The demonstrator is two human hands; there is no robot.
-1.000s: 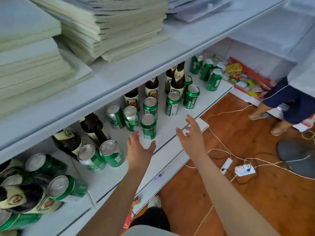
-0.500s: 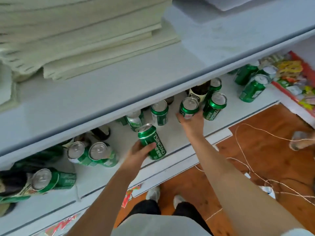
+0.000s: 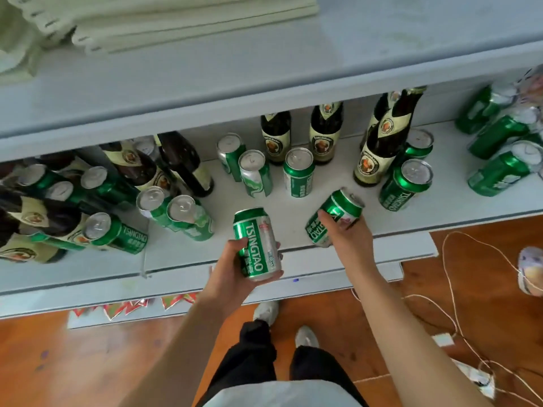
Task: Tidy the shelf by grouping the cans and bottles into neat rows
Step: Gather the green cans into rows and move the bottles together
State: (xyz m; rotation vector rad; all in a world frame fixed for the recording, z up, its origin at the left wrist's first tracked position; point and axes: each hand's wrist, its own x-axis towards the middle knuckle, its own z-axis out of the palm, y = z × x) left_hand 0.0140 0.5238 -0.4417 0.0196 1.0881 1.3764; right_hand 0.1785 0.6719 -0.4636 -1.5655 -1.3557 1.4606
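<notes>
1. A pale shelf stands over a wooden floor, with white cables trailing at the right.
2. Green cans and dark bottles stand mixed at the middle of the shelf; more lie crowded at its left end.
3. The left hand has its grip curled round a green Tsingtao can, held upright above the shelf's front edge.
4. The right hand has its grip wrapped round a second can, tilted, low over the shelf near the front edge.
5. Stacked pale sheets rest on the upper shelf.
</notes>
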